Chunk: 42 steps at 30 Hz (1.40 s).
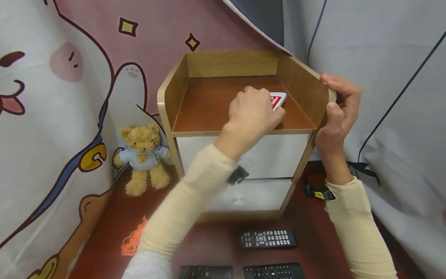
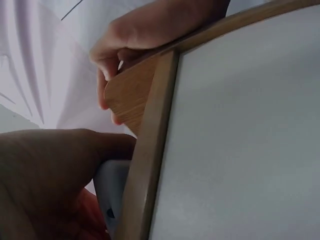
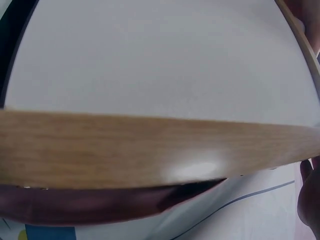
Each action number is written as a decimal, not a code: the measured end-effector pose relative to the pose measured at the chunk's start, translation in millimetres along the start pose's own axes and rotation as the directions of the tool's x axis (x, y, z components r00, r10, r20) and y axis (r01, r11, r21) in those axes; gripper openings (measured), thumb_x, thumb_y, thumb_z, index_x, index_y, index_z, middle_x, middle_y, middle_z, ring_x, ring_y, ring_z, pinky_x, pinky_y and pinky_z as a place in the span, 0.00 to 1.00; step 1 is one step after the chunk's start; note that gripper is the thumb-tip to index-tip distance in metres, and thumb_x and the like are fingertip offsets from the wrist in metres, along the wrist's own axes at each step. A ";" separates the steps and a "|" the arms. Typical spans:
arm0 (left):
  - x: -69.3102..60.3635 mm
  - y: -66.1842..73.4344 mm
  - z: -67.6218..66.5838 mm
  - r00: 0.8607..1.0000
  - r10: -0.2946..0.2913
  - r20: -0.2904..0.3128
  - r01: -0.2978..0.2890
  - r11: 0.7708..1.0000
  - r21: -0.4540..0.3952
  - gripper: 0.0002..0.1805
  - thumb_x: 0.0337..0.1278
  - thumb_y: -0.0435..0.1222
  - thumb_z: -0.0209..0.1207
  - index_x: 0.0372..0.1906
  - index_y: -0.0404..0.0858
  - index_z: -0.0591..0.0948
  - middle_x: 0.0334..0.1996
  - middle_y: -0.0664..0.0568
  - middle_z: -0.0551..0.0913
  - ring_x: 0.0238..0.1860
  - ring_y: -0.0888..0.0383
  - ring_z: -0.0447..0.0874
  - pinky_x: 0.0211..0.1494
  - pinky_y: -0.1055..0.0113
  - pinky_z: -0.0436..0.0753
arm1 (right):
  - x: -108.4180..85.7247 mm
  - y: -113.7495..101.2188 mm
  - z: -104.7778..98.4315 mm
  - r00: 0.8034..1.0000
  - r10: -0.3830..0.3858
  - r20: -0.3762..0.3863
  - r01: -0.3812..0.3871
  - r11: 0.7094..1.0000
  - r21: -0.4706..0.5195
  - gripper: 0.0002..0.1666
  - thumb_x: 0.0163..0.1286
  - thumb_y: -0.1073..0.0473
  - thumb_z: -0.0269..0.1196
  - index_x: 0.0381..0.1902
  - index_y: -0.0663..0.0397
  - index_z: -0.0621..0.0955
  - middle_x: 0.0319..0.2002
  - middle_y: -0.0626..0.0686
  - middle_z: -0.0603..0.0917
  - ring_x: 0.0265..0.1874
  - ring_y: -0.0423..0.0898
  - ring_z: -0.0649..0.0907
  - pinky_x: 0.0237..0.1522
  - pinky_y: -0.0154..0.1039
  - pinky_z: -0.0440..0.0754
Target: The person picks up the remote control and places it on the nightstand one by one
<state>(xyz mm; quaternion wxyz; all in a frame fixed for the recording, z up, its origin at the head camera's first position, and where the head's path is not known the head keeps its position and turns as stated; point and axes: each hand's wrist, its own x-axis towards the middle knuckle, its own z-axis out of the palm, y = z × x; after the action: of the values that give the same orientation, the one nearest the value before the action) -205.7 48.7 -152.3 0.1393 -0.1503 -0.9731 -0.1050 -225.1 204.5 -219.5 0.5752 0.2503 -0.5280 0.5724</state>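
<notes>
On the brown top shelf of a small wooden cabinet [image 1: 223,91], my left hand [image 1: 254,110] grips a white-edged device with a red face [image 1: 277,100] and white markings. Its exact kind is hard to tell, since the fingers cover most of it. The left wrist view shows the device's pale rounded edge [image 2: 112,187] against the palm, beside the cabinet's front edge. My right hand [image 1: 339,112] holds the front end of the cabinet's right side panel [image 1: 306,89], thumb inside and fingers around the outside. Two white drawer fronts [image 1: 278,157] face me below the shelf.
A teddy bear [image 1: 143,157] in a blue hoodie sits left of the cabinet. Orange string [image 1: 134,238] lies on the dark red surface. A black remote control [image 1: 268,238] and two more remotes [image 1: 274,271] lie in front. Printed fabric [image 1: 156,35] hangs behind.
</notes>
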 end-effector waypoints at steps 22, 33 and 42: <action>-10.3 -11.4 -3.7 0.985 0.134 0.109 -0.124 0.988 -0.096 0.28 0.59 0.60 0.61 0.51 0.42 0.79 0.46 0.51 0.73 0.48 0.55 0.71 0.48 0.64 0.77 | -1.0 -2.6 0.3 1.000 0.008 0.019 -0.008 1.000 0.013 0.23 0.55 0.59 0.44 0.44 0.64 0.77 0.48 0.51 0.83 0.54 0.51 0.78 0.62 0.41 0.70; -18.6 -35.2 -3.9 0.884 0.467 0.017 -0.458 0.874 -0.163 0.16 0.67 0.35 0.55 0.56 0.37 0.82 0.56 0.48 0.78 0.52 0.53 0.75 0.60 0.64 0.75 | -3.2 -4.6 -0.8 0.999 0.023 0.048 -0.023 1.000 -0.008 0.23 0.56 0.58 0.44 0.44 0.63 0.76 0.50 0.45 0.82 0.56 0.49 0.77 0.63 0.40 0.68; -16.3 -20.2 4.5 0.909 0.416 -0.027 -0.417 0.907 -0.055 0.11 0.69 0.41 0.56 0.49 0.42 0.84 0.50 0.52 0.80 0.50 0.54 0.74 0.50 0.64 0.81 | -4.3 -6.9 -0.4 0.999 0.039 0.033 -0.039 0.999 -0.018 0.22 0.56 0.60 0.43 0.44 0.62 0.76 0.50 0.45 0.82 0.55 0.47 0.78 0.62 0.39 0.68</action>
<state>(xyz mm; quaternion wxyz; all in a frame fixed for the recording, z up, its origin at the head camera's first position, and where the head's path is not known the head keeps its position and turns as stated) -198.4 26.7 -164.8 0.1610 -0.3577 -0.9141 -0.1027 -217.7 201.6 -221.3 0.5574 0.2443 -0.5472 0.5747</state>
